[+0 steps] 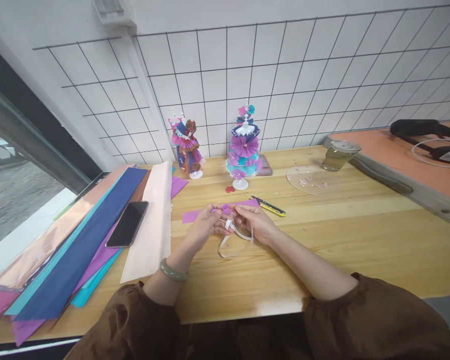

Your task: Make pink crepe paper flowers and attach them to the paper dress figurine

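Observation:
My left hand (209, 221) is closed, its thumb and fingertips pinching a small piece of purple paper (225, 207). A small white ring-like piece (228, 225) sits against the lower fingers of that hand. Close by on the right, my right hand (258, 223) is closed too, with its fingertips together beside the purple piece. A thin whitish strip (228, 256) hangs in a loop beneath both hands and runs up into the right one. Under and behind the fingers lies a flat purple paper strip (191, 216). What exactly the right fingertips pinch is partly hidden.
Two decorated paper dress figures (243, 150) stand by the wall. A yellow-black cutter (272, 207) lies behind my right hand. Coloured paper sheets (86, 235) and a phone (129, 225) are on the left. Rightward are a clear plate (296, 180) and a cup (339, 156).

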### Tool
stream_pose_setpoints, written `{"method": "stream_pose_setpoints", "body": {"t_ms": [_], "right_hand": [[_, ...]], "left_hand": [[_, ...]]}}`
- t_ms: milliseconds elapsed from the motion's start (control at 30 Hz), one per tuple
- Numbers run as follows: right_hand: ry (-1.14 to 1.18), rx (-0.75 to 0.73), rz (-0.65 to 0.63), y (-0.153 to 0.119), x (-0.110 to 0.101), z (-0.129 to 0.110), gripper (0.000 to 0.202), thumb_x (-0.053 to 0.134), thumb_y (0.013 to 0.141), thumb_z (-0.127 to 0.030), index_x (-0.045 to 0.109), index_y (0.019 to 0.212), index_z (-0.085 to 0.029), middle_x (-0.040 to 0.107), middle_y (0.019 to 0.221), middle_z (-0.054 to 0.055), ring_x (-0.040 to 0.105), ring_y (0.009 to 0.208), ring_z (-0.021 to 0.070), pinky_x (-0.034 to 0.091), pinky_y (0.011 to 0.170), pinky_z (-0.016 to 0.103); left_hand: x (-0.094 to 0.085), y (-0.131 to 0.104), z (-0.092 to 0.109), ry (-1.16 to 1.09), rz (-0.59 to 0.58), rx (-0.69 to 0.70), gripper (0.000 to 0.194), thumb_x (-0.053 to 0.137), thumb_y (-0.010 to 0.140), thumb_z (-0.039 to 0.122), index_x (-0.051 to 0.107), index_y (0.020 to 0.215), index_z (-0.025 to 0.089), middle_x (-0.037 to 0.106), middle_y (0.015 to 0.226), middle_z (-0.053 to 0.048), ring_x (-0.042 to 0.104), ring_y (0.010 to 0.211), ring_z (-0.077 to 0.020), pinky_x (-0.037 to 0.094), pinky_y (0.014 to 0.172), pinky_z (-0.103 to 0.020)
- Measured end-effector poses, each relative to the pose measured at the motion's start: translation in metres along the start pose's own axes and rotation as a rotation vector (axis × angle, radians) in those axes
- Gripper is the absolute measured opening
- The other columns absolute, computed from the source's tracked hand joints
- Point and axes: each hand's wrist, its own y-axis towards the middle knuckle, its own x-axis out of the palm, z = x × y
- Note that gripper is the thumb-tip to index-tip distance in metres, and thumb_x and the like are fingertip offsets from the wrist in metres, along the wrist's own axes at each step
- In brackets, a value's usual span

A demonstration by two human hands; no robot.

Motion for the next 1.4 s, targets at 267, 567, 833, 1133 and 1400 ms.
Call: {"method": "stream_pose_setpoints", "body": {"t_ms": [267, 567, 833, 1133, 1400], "right_hand": [[-0.058, 0.079, -0.053, -0.0007, -0.0012, 0.0005, 0.03, 0.063, 0.068, -0.042, 0.064, 0.08, -0.015, 0.048, 0.052, -0.004, 0.041, 0.048, 0.0061, 0.031, 0.048, 0.02], [-0.115, 0.074, -0.076, -0.0031, 0.0016, -0.0016, 0.032, 0.067, 0.064, -0.041, 0.065, 0.083, -0.015, 0.049, 0.056, -0.003, 0.039, 0.049, 0.0054, 0.029, 0.048, 0.02], [-0.23, 0.05, -0.002, -0.0044, 0.0029, -0.0009, 0.029, 0.069, 0.061, -0.042, 0.062, 0.069, -0.014, 0.044, 0.044, -0.006, 0.036, 0.041, 0.0046, 0.021, 0.043, 0.021], [-0.299, -0.002, 0.081, -0.0033, 0.003, 0.0014, 0.03, 0.072, 0.055, -0.042, 0.059, 0.06, -0.015, 0.044, 0.041, -0.005, 0.035, 0.039, 0.0057, 0.021, 0.042, 0.022], [-0.199, 0.05, 0.013, -0.0038, 0.0023, 0.0004, 0.033, 0.068, 0.061, -0.044, 0.052, 0.057, -0.016, 0.042, 0.041, -0.006, 0.035, 0.038, 0.0054, 0.022, 0.041, 0.021]], "left_hand": [[0.0016, 0.0001, 0.0011, -0.015, 0.006, 0.032, 0.029, 0.052, 0.077, 0.039, 0.04, 0.093, 0.018, 0.062, 0.082, -0.004, 0.062, 0.057, -0.0115, 0.051, 0.054, -0.025], [0.0017, -0.0003, 0.0008, -0.048, -0.026, 0.038, 0.029, 0.053, 0.076, 0.038, 0.04, 0.092, 0.018, 0.061, 0.077, -0.003, 0.062, 0.059, -0.0128, 0.051, 0.054, -0.026], [0.0046, -0.0007, 0.0004, -0.004, -0.068, -0.02, 0.029, 0.052, 0.076, 0.04, 0.039, 0.091, 0.019, 0.059, 0.074, -0.001, 0.06, 0.055, -0.0117, 0.05, 0.051, -0.025], [0.0053, 0.0002, -0.0013, -0.008, -0.063, -0.078, 0.032, 0.055, 0.074, 0.041, 0.038, 0.09, 0.019, 0.059, 0.074, -0.002, 0.061, 0.054, -0.0129, 0.051, 0.052, -0.028], [0.0036, -0.0004, -0.0034, -0.07, -0.087, -0.046, 0.028, 0.052, 0.077, 0.038, 0.038, 0.091, 0.018, 0.061, 0.076, -0.004, 0.062, 0.056, -0.0138, 0.05, 0.052, -0.027]]}}
